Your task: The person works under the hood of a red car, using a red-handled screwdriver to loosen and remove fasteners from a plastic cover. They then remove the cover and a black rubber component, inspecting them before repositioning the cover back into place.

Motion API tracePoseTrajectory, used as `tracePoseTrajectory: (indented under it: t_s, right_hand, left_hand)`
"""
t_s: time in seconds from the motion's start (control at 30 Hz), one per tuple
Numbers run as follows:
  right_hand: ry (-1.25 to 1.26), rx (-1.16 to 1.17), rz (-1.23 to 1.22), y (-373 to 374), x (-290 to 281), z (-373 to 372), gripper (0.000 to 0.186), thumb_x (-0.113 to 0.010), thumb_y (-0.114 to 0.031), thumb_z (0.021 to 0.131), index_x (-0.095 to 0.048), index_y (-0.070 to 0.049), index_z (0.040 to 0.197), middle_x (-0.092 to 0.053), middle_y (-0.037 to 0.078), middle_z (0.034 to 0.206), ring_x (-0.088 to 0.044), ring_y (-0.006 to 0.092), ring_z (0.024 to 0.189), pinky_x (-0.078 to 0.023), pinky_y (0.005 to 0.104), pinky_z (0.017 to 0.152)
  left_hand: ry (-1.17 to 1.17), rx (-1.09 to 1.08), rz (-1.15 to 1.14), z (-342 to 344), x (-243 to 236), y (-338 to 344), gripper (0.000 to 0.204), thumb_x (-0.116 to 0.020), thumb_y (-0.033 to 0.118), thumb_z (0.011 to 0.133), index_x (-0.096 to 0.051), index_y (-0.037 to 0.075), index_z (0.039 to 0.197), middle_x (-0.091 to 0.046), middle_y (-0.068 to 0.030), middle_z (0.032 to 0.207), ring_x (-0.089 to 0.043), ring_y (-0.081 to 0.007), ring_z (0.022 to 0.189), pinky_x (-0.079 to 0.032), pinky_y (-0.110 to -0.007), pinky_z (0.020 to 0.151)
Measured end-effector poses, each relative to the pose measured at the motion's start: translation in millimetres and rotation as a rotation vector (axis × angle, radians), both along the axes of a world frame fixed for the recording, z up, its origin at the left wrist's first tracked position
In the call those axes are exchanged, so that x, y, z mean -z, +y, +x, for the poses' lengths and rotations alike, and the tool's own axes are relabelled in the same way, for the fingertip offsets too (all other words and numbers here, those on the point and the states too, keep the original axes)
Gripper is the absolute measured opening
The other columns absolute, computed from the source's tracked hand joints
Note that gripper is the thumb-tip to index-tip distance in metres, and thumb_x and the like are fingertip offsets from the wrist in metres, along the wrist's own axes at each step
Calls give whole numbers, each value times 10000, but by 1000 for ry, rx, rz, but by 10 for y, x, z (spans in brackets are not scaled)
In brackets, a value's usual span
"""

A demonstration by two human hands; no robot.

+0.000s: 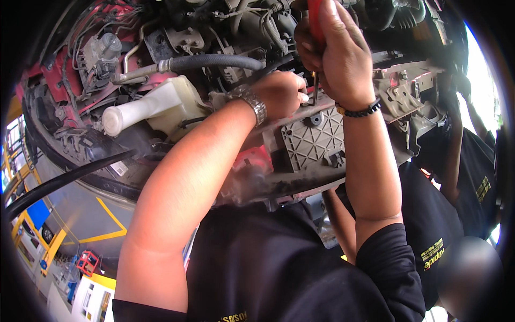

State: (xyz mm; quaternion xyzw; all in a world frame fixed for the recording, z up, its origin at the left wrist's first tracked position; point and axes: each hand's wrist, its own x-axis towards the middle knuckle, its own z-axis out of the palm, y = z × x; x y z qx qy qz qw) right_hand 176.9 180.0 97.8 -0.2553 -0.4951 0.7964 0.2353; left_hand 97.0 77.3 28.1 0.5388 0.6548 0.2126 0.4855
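Observation:
My right hand [343,59], with a dark beaded bracelet at the wrist, is wrapped round the red handle of a screwdriver [316,24]. Its shaft points down toward the front crossmember [322,104] of a car's engine bay. Close beside the shaft, my left hand [279,94] reaches in below a metal watch. Its fingers are curled with the tips together, and whatever they hold is hidden. Below both hands lies a grey ribbed plastic panel [314,142]. Left of my left hand are a black hose [217,61] and a whitish plastic reservoir [171,104] with a capped neck.
A black prop or hose [70,177] slants out over the left fender. On the right, people in black shirts [429,214] stand close by, and a bare arm [340,220] reaches in under my right arm. Yellow lines [107,236] mark the workshop floor.

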Motion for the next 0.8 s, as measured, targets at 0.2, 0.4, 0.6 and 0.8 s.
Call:
tracePoseTrajectory:
  t_s: [0.2, 0.4, 0.6, 0.8]
  right_hand:
    - [-41, 73, 345, -218, 138, 2, 304, -525, -367, 1106, -611, -76, 1097, -496, -67, 759, -413, 18, 612, -315, 188, 536]
    - [28, 123, 300, -215, 168, 29, 331, -536, -362, 1106, -653, -55, 1066, -502, -99, 792, -397, 9, 667, -316, 179, 575]
    - [-7, 153, 406, -322, 151, -12, 298, -554, -324, 1065, -611, -37, 1117, -552, 2, 843, -471, 79, 675, -370, 221, 580]
    - [189, 195, 699, -556, 289, 543, 630, -440, -644, 1032, -532, -28, 935, -510, 74, 658, -413, 134, 501, -352, 287, 491]
  left_hand:
    - [-29, 21, 351, -14, 512, -34, 276, -658, 235, 950, -746, -11, 1041, -731, -241, 949, -706, -402, 954, -542, -471, 861]
    - [-65, -41, 273, 53, 792, 6, 356, -682, 283, 932, -745, -47, 1050, -742, -243, 940, -727, -353, 942, -550, -444, 869]
    - [-197, -109, 160, 31, 688, 38, 357, -735, 305, 907, -756, -15, 1065, -758, -213, 939, -729, -318, 878, -553, -412, 821]
    - [11, -156, -98, -15, 351, 35, 426, -694, 372, 921, -755, -27, 1059, -725, -280, 1078, -706, -395, 1047, -551, -443, 931]
